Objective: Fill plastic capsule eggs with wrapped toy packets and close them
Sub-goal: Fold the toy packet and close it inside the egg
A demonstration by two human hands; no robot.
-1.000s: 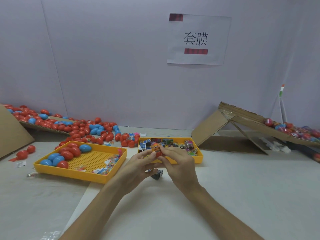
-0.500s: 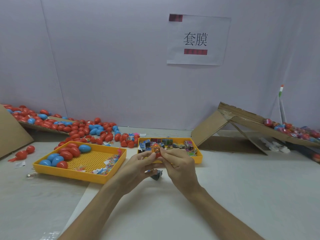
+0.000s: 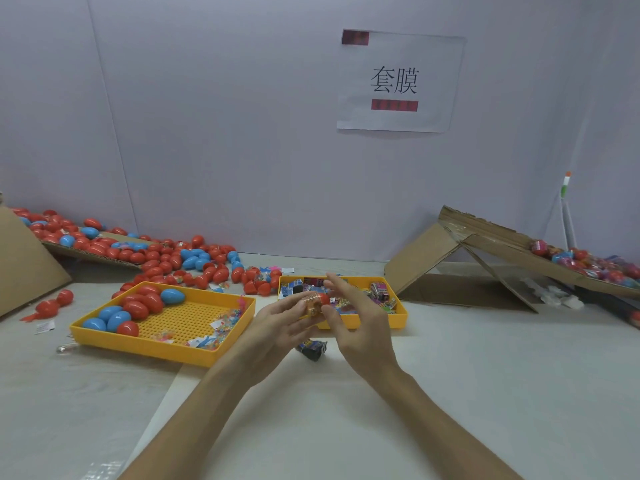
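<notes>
Egg [image 3: 316,302] was recorded above the table [image 3: 485,358], before the packet tray [image 3: 400,320], pinched in the grip of the left hand [image 3: 277,327], long axis sideways, red end toward the right hand [image 3: 360,323], which was spread loose just beside it.

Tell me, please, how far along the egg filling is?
Finished-looking eggs lie on the right cardboard ramp. The left hand holds a red egg, the right hand open beside it. Many red and blue eggs wait in the left tray and behind it.
</notes>
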